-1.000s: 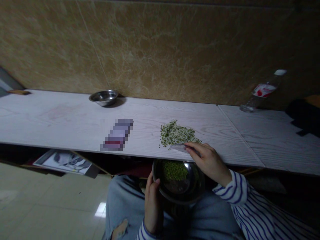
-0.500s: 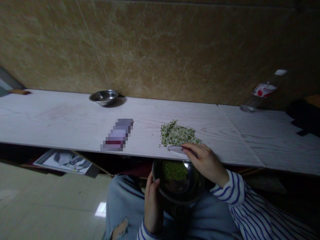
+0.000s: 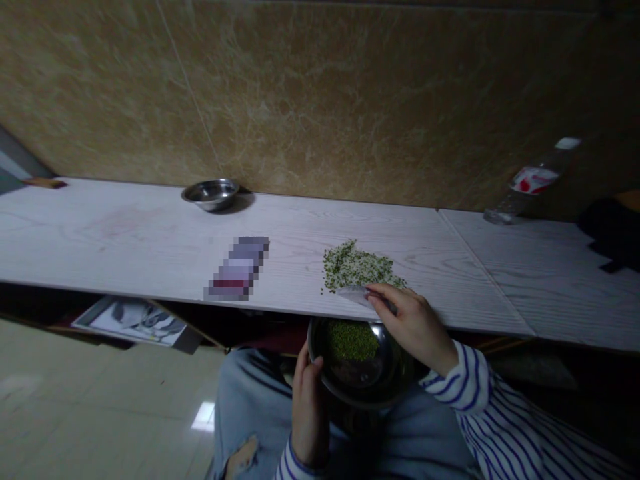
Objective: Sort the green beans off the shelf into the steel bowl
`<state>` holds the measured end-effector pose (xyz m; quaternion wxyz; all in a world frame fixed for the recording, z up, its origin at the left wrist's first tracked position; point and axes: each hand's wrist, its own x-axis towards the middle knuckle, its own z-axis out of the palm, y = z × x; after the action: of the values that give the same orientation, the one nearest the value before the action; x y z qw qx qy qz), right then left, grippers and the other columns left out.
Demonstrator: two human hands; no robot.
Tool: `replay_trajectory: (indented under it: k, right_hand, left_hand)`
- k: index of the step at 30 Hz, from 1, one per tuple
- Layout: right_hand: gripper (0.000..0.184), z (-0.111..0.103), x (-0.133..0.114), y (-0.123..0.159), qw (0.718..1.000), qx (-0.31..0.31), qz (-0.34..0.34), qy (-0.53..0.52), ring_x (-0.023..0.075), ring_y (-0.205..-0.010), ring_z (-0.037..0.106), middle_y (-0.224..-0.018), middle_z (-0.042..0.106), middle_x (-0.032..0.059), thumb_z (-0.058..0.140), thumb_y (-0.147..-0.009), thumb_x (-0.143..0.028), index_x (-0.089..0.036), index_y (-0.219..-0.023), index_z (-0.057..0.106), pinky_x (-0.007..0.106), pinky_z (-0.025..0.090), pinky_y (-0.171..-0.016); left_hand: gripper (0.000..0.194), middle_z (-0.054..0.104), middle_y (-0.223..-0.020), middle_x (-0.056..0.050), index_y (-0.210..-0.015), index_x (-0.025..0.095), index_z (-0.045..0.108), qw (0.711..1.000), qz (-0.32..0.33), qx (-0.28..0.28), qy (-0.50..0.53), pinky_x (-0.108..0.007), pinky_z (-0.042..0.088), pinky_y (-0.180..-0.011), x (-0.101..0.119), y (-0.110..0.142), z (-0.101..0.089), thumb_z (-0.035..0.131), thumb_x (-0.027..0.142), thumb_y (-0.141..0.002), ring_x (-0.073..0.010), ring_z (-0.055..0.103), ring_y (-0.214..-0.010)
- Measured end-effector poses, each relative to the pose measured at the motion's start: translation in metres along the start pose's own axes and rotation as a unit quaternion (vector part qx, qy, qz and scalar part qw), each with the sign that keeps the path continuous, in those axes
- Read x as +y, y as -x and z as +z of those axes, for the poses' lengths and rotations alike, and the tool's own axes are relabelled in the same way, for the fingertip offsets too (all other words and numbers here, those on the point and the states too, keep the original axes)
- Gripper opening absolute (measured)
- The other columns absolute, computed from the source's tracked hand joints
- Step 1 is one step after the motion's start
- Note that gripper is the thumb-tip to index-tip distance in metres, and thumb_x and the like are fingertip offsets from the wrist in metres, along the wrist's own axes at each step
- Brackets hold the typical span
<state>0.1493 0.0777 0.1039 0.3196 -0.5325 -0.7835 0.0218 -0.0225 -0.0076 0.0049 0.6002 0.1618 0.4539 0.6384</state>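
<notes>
A metal bowl with green mung beans in it rests over the lap, just under the table's front edge. My left hand grips the bowl's left rim, thumb on top. In my right hand, pinched between thumb and fingers, is a thin, pale, translucent flat piece with a curved edge; its exact kind is unclear. It lies at the front of a spread pile of green beans mixed with white grains on the table. My right wrist is above the bowl's right side.
A second metal bowl stands near the wall. A blurred-out flat object lies left of the pile. At the right are a tilted-looking plastic bottle and a dark item. A box with papers sits below the white table.
The whole view has shifted slightly. The flat piece in my right hand has turned a little and shows more of its face. My left hand keeps its hold on the bowl.
</notes>
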Motion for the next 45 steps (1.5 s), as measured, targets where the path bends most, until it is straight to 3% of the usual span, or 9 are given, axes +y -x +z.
replay_trajectory:
  k: [4,10,18,23,29,39,45]
  right_hand:
    - [0.024,-0.002,0.004,-0.003,1.000,0.007,0.019,0.009,0.0223,-0.082,0.077,-0.096,0.082,0.0053,0.057,-0.094,-0.023,-0.023,-0.109,0.076,0.034,0.062,-0.077]
    - [0.024,0.003,-0.002,-0.010,1.000,-0.003,-0.008,-0.010,0.0225,-0.086,0.077,-0.101,0.082,0.0052,0.057,-0.095,-0.020,-0.022,-0.108,0.076,0.036,0.061,-0.081]
    - [0.023,0.006,-0.003,-0.010,1.000,-0.005,-0.016,-0.021,0.0209,-0.085,0.077,-0.099,0.082,0.0044,0.056,-0.095,-0.021,-0.024,-0.108,0.076,0.035,0.062,-0.081]
    - [0.024,0.008,-0.003,-0.011,0.999,-0.003,-0.025,-0.020,0.0218,-0.085,0.077,-0.100,0.082,0.0057,0.055,-0.096,-0.021,-0.023,-0.108,0.076,0.038,0.063,-0.080]
    - [0.023,0.011,-0.006,-0.014,1.000,-0.009,-0.022,-0.020,0.0215,-0.087,0.077,-0.101,0.082,0.0052,0.057,-0.095,-0.021,-0.024,-0.108,0.076,0.037,0.063,-0.082]
    - [0.023,0.013,-0.007,-0.015,1.000,-0.009,0.017,-0.024,0.0238,-0.087,0.078,-0.102,0.082,0.0054,0.060,-0.093,-0.023,-0.024,-0.109,0.077,0.037,0.063,-0.078]
    - [0.023,0.016,-0.009,-0.018,1.000,-0.003,0.010,-0.027,0.0233,-0.087,0.078,-0.101,0.082,0.0055,0.059,-0.093,-0.021,-0.024,-0.109,0.077,0.037,0.063,-0.079]
  left_hand:
    - [0.050,0.063,-0.145,-0.008,-0.133,0.024,0.067,1.000,0.003,0.006,0.007,-0.045,0.035,-0.117,0.002,-0.001,0.001,0.066,0.038,-0.086,-0.0319,0.050,-0.139]
    - [0.055,0.063,-0.145,-0.010,-0.138,0.022,0.063,1.000,-0.015,0.008,0.016,-0.047,0.036,-0.116,0.001,0.000,0.001,0.066,0.039,-0.085,-0.0337,0.051,-0.138]
    - [0.048,0.062,-0.146,-0.007,-0.134,0.024,0.066,1.000,0.006,0.011,0.011,-0.044,0.033,-0.119,0.002,-0.001,-0.004,0.065,0.038,-0.087,-0.0307,0.047,-0.142]
    - [0.053,0.062,-0.146,-0.009,-0.135,0.023,0.065,0.999,-0.006,0.026,0.019,-0.046,0.040,-0.114,0.005,-0.001,-0.003,0.066,0.039,-0.085,-0.0333,0.051,-0.138]
    - [0.051,0.064,-0.144,-0.009,-0.136,0.024,0.065,1.000,0.005,0.008,0.015,-0.045,0.038,-0.116,0.007,-0.001,-0.002,0.064,0.038,-0.086,-0.0323,0.050,-0.140]
    - [0.052,0.064,-0.143,-0.010,-0.134,0.022,0.066,1.000,0.003,0.029,0.010,-0.049,0.032,-0.120,0.006,-0.003,-0.006,0.066,0.039,-0.084,-0.0347,0.044,-0.143]
    - [0.046,0.067,-0.137,-0.010,-0.126,0.021,0.069,1.000,0.009,0.028,0.011,-0.048,0.036,-0.117,0.008,-0.004,-0.005,0.065,0.038,-0.083,-0.0343,0.051,-0.137]
